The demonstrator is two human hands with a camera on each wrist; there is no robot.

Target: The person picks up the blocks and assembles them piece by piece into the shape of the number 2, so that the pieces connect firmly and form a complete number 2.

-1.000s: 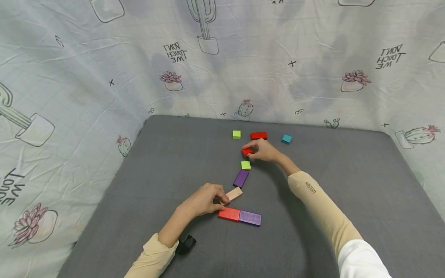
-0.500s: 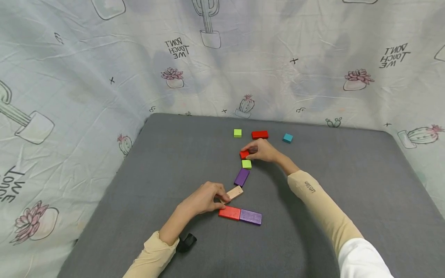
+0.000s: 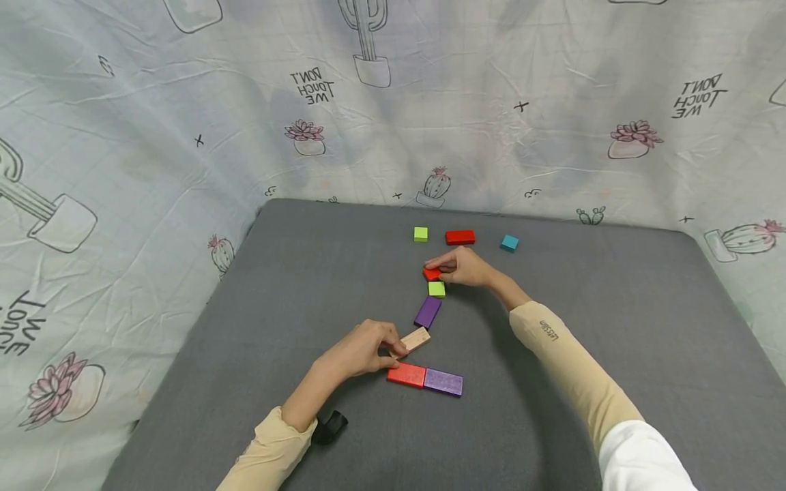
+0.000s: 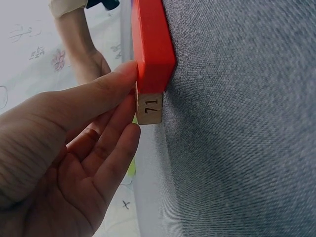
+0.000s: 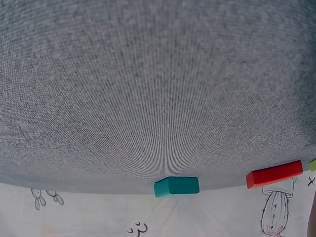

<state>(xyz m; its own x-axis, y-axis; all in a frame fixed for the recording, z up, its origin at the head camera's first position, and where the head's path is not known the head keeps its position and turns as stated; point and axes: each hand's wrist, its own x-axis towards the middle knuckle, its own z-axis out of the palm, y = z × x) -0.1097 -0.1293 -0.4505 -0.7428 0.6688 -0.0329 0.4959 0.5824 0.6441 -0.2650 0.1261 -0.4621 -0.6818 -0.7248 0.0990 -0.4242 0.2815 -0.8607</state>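
In the head view my right hand [image 3: 467,266] pinches a small red block [image 3: 432,274] between thumb and fingers, right at the far edge of a lime-green cube [image 3: 437,290]. A purple block [image 3: 428,311] lies just nearer. My left hand [image 3: 366,349] rests with its fingertips on the near end of a plain wooden block [image 3: 416,339] and its thumb at a longer red block [image 3: 406,374]. The left wrist view shows the thumb at the red block's edge and "71" on the wooden block's end [image 4: 149,108]. The right wrist view hides the right hand's grip.
Farther back lie another lime-green cube [image 3: 420,234], a red block [image 3: 460,237] and a teal block [image 3: 509,243]. A lighter purple block [image 3: 443,382] adjoins the near red one. A black object [image 3: 330,427] sits by the left wrist. A patterned cloth [image 3: 467,136] borders the grey table [image 3: 276,273].
My right hand has brought the small red block nearer, up to the lime-green cube. The left hand has kept its place; the whole view has shifted slightly.
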